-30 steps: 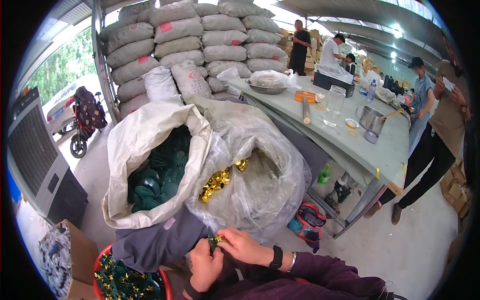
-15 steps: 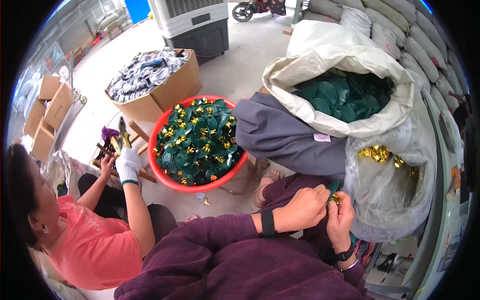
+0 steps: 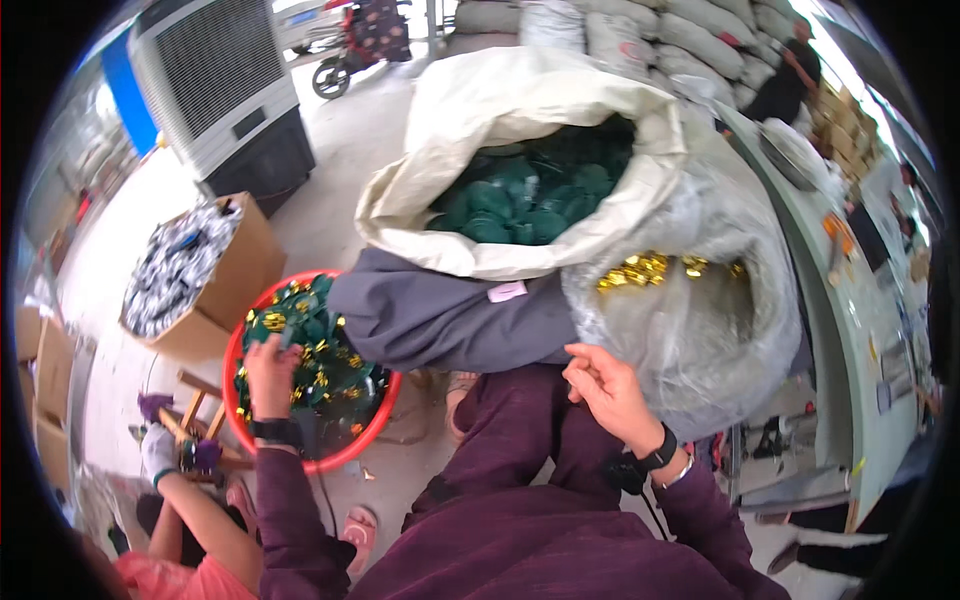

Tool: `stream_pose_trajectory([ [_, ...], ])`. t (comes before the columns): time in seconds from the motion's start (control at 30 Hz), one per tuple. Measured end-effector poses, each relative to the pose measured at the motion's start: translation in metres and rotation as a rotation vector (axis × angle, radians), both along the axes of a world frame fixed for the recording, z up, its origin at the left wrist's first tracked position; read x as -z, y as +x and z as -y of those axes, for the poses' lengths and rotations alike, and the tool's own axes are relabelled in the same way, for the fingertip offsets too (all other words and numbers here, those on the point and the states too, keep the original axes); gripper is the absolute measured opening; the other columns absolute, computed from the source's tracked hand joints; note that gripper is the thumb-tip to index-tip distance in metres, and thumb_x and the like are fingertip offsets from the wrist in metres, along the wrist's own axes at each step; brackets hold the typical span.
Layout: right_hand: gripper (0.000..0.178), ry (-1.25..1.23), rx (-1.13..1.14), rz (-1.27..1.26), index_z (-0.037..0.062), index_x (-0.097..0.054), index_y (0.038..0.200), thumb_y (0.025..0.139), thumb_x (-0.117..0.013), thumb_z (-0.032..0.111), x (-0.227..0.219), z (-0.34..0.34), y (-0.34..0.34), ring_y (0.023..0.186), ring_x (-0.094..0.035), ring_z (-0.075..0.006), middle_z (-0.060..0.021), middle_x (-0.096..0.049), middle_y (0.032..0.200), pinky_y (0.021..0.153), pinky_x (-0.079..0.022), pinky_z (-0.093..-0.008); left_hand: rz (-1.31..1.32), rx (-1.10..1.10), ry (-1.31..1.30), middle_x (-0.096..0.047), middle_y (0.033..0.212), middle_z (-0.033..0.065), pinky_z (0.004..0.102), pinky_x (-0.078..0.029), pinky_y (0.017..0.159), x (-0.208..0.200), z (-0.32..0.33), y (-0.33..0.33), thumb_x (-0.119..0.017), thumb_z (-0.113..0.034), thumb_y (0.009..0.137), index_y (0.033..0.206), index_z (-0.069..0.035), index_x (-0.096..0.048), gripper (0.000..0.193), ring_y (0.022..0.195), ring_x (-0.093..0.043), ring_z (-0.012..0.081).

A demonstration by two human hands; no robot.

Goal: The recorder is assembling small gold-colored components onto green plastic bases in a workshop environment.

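My left hand [image 3: 270, 378] is stretched over the red basin [image 3: 232, 400]. A dark green disc [image 3: 288, 336] shows at its pinched fingertips, blurred, so the grip is hard to make out. Inside the basin lie many green discs with gold clips [image 3: 313, 348]. My right hand [image 3: 605, 392] hovers above my right knee, beside the clear plastic bag [image 3: 690, 375]; its fingers are loosely bent and apart, with nothing seen in them. Gold clips [image 3: 640, 270] lie in that bag. Beyond it, a white sack [image 3: 400, 205] stands open, full of plain green discs [image 3: 520, 200].
At left, a cardboard box [image 3: 245, 260] holds black-and-white pieces, near a large air cooler [image 3: 215, 90]. A co-worker's gloved hand [image 3: 158, 450] is by a wooden stool [image 3: 200, 410]. A long table [image 3: 815, 300] runs along the right; stacked sacks [image 3: 690, 50] stand behind.
My hands have parted from over my lap. The left has swung left to the basin with the disc; the right has let go of it. My view has turned right.
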State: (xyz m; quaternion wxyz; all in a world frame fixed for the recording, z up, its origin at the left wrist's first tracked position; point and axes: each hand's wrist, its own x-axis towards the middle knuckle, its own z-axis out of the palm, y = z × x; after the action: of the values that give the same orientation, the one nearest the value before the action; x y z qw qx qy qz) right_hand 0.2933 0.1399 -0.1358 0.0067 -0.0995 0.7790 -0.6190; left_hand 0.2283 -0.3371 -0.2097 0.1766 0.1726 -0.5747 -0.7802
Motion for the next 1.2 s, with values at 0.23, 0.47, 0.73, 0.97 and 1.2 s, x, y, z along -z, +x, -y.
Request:
stream_pose_trajectory([
  [0.23, 0.020, 0.091, 0.254, -0.153, -0.0013, -0.059, 0.106, 0.089, -0.058, 0.009, -0.014, -0.050, 0.000, 0.064, -0.056, -0.0069, -0.0027, -0.059, 0.077, 0.057, -0.046, -0.0218, -0.386, -0.174, -0.691, -0.062, 0.102, 0.0120, 0.0323, -0.049, 0.076, -0.059, -0.096, -0.066, -0.063, -0.011, 0.084, 0.108, 0.002, -0.058, 0.028, 0.087, -0.061, 0.0198],
  [0.47, 0.020, 0.337, 0.400, -0.202, -0.0012, -0.062, 0.098, 0.081, -0.062, 0.009, -0.005, -0.095, -0.056, 0.071, -0.062, -0.0203, -0.0132, -0.064, 0.082, 0.063, -0.048, -0.0299, -0.663, 0.314, -1.154, -0.063, 0.095, 0.0177, 0.0396, -0.049, 0.075, -0.106, -0.255, -0.121, -0.062, -0.006, 0.076, 0.098, -0.002, -0.062, 0.022, 0.086, -0.062, 0.0347],
  [0.73, 0.024, 0.772, 0.325, -0.297, 0.0047, -0.064, 0.101, 0.080, -0.053, 0.010, -0.007, -0.092, -0.113, 0.094, -0.060, -0.0370, -0.0204, -0.062, 0.100, 0.083, -0.047, -0.0435, -0.246, 0.241, -1.427, -0.060, 0.103, 0.0162, 0.0457, -0.049, 0.076, -0.093, -0.275, -0.154, -0.066, -0.015, 0.075, 0.113, -0.006, -0.053, 0.042, 0.089, -0.061, 0.0367],
  [0.97, 0.015, 1.216, 0.351, -0.398, -0.0020, -0.061, 0.086, 0.079, -0.050, 0.006, 0.012, -0.087, -0.123, 0.082, -0.063, -0.0376, -0.0241, -0.058, 0.091, 0.072, -0.051, -0.0441, -0.606, 0.161, -1.597, -0.055, 0.107, 0.0150, 0.0415, -0.051, 0.069, -0.099, -0.291, -0.160, -0.057, 0.000, 0.073, 0.121, -0.011, -0.051, 0.049, 0.082, -0.062, 0.0337],
  [1.2, 0.015, 1.211, 0.353, -0.384, -0.0027, -0.055, 0.091, 0.082, -0.048, 0.006, 0.007, -0.103, -0.114, 0.079, -0.062, -0.0385, -0.0229, -0.059, 0.085, 0.069, -0.050, -0.0454, -0.559, 0.254, -1.737, -0.061, 0.081, 0.0144, 0.0439, -0.050, 0.061, -0.106, -0.269, -0.169, -0.068, -0.011, 0.069, 0.087, -0.007, -0.051, 0.025, 0.070, -0.063, 0.0327],
])
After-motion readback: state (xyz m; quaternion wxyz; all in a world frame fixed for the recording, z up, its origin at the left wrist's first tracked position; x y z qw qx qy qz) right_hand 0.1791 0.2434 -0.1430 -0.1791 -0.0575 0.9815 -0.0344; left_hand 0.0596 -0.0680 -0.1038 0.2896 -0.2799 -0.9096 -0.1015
